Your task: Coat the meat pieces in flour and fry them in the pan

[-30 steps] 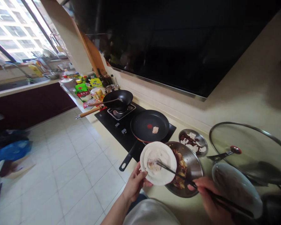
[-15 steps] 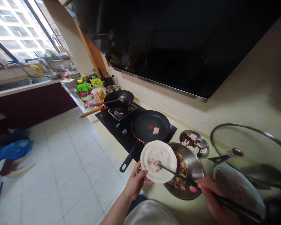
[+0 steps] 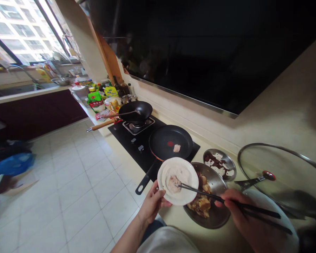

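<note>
While the left hand (image 3: 153,202) grips the white bowl (image 3: 179,160) by its left rim at lower centre, the right hand (image 3: 239,211), lower right, is wrapped round chopsticks (image 3: 210,196) slanting up-left to the white-dusted piece (image 3: 173,185) inside, nearer the left hand; whether their tips pinch it is unclear.

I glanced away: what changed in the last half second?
The back ends of the chopsticks in the right hand have swung up the picture and spread apart. Nothing was grasped or released: the left hand still holds the white bowl, and the food piece stays in the frying pan.
</note>
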Motion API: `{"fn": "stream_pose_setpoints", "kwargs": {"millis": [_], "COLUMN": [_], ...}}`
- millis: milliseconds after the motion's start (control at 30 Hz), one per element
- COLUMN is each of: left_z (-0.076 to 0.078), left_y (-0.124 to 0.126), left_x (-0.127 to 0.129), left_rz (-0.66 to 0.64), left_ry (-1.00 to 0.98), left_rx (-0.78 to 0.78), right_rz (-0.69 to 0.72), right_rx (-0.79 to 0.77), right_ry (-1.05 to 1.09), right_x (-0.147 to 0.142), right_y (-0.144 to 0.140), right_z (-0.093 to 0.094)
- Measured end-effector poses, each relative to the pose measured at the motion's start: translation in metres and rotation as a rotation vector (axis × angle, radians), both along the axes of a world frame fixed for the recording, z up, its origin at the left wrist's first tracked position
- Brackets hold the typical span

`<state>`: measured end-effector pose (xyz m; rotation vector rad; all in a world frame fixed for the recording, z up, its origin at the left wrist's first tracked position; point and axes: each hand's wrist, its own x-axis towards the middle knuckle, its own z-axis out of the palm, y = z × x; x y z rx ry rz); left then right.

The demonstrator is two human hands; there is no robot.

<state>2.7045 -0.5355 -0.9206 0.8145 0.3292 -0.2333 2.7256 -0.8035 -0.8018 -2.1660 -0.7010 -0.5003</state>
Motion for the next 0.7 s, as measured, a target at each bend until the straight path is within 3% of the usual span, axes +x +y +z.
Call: {"fn": "stream_pose_setpoints", "kwargs": {"millis": [233, 400, 600, 700], "left_z": [0.007, 0.008, 0.006, 0.008], "left_y": [-0.002, 0.001, 0.004, 0.006], "left_x": [0.004, 0.009, 0.016, 0.019], "left_rz": [-0.017, 0.007, 0.042, 0.057], "left_ry": [0.029, 0.037, 0.068, 0.073], "left_rx": [0.010, 0.008, 0.008, 0.000], "right_rz": [-0.105, -0.234, -0.136, -0.166], "right_rx": [0.191, 0.203, 0.146, 0.180], "right_ry": [0.187, 0.090, 0.143, 0.139], "right_x": [0.015, 0.024, 0.036, 0.044], "right_y": [0.001, -0.001, 0.010, 0.011], "right_z": [-0.022, -0.023, -0.014, -0.014]}}
